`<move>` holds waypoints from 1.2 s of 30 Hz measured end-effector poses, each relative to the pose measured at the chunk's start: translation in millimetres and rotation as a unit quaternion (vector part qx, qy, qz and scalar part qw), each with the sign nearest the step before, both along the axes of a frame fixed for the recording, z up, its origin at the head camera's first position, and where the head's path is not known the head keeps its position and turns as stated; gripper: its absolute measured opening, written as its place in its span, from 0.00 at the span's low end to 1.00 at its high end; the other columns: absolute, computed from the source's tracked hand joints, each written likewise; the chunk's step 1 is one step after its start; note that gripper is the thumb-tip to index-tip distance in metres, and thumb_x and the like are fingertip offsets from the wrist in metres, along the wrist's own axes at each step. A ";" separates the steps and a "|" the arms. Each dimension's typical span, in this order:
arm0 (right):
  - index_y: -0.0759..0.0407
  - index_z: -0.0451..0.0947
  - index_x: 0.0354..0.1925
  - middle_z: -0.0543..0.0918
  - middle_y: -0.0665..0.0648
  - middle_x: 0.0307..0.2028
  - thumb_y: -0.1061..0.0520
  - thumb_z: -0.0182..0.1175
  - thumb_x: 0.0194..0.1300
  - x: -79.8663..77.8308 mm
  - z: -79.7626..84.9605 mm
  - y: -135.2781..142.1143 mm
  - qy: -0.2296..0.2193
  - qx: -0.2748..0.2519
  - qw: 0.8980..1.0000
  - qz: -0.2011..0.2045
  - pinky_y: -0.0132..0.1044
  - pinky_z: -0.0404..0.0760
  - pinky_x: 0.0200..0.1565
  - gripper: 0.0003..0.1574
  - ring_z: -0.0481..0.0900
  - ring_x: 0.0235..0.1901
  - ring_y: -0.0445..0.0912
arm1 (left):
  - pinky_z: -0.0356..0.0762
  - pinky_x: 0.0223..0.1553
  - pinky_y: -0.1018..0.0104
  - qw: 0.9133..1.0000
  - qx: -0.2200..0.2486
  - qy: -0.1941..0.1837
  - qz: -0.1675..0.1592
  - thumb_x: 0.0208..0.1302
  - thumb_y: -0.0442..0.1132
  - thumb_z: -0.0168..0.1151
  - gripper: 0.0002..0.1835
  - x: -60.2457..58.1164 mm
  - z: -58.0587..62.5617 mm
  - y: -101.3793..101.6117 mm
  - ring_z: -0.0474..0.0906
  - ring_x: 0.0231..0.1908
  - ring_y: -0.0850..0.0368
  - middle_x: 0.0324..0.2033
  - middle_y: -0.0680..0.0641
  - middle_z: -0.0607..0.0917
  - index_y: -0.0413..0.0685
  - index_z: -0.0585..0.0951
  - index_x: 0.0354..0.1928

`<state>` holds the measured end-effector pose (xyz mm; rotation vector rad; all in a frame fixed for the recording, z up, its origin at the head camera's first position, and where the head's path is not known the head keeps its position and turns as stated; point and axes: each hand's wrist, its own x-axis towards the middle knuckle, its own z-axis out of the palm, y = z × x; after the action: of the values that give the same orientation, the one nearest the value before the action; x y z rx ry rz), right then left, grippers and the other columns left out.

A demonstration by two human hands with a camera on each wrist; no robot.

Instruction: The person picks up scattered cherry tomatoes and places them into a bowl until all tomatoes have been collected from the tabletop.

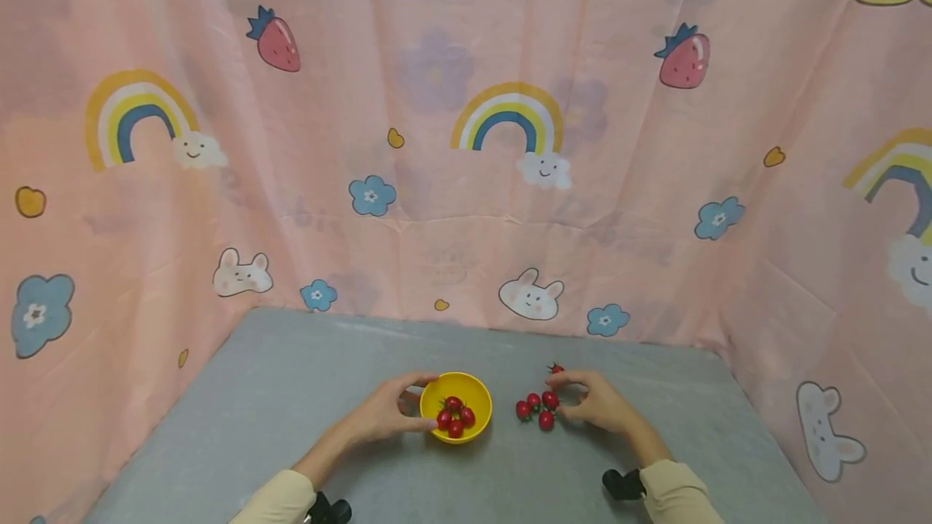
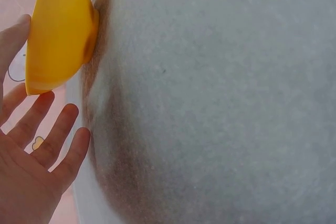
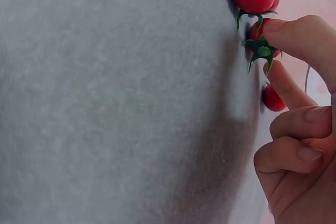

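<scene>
My left hand (image 1: 389,409) holds a yellow bowl (image 1: 476,390) by its rim, thumb on the near side and fingers on the far side. Several red cherry tomatoes (image 1: 455,428) lie inside it. To the right of the bowl, my right hand (image 1: 600,407) has its thumb and index finger at a cherry tomato (image 1: 550,400) at the edge of a small cluster. In the right wrist view this tomato (image 3: 255,31) shows its green calyx between thumb and index finger; the other fingers curl loosely. The left wrist view shows the bowl's side (image 2: 60,35).
More loose cherry tomatoes (image 1: 523,411) lie on the grey table (image 1: 349,354), one of them (image 1: 557,368) behind the right hand. A pink printed curtain (image 1: 328,249) hangs along the back and both sides of the table.
</scene>
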<state>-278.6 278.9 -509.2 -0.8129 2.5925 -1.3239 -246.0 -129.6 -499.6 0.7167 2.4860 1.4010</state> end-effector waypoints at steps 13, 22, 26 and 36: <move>0.67 0.81 0.58 0.83 0.61 0.55 0.66 0.73 0.59 -2.3 2.7 -2.6 -0.035 0.003 0.999 0.036 0.74 0.64 0.58 0.28 0.74 0.60 0.63 | 0.82 0.50 0.55 1.000 -0.011 -0.004 -0.001 0.61 0.47 0.76 0.36 -0.2 -2.4 -0.4 0.80 0.52 0.50 0.62 0.47 0.78 0.49 0.74 0.69; 0.61 0.86 0.47 0.85 0.55 0.48 0.66 0.71 0.60 -3.0 -3.3 -1.6 -0.012 0.023 1.000 0.003 0.68 0.73 0.55 0.15 0.77 0.53 0.59 | 0.82 0.50 0.55 1.000 -0.012 -0.002 -0.002 0.61 0.46 0.76 0.36 1.4 -1.3 -0.2 0.80 0.52 0.49 0.62 0.47 0.78 0.48 0.74 0.69; 0.61 0.86 0.45 0.85 0.55 0.46 0.66 0.72 0.59 -1.7 -3.5 0.4 -0.003 0.018 1.000 -0.013 0.67 0.75 0.54 0.14 0.78 0.51 0.59 | 0.82 0.50 0.55 1.000 -0.010 -0.005 -0.001 0.61 0.46 0.76 0.36 1.2 -1.2 -0.2 0.80 0.52 0.49 0.62 0.47 0.78 0.49 0.74 0.69; 0.61 0.86 0.46 0.85 0.55 0.46 0.63 0.72 0.62 0.7 -3.5 6.9 0.004 0.012 0.999 -0.036 0.67 0.75 0.54 0.14 0.79 0.51 0.59 | 0.82 0.50 0.57 1.000 -0.009 -0.008 -0.001 0.61 0.46 0.76 0.36 1.0 0.5 -0.8 0.79 0.52 0.50 0.62 0.47 0.78 0.49 0.73 0.70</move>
<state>-277.9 285.8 -512.7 -0.7293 2.6610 -1.3087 -245.0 -130.4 -499.1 0.6999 2.4819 1.3760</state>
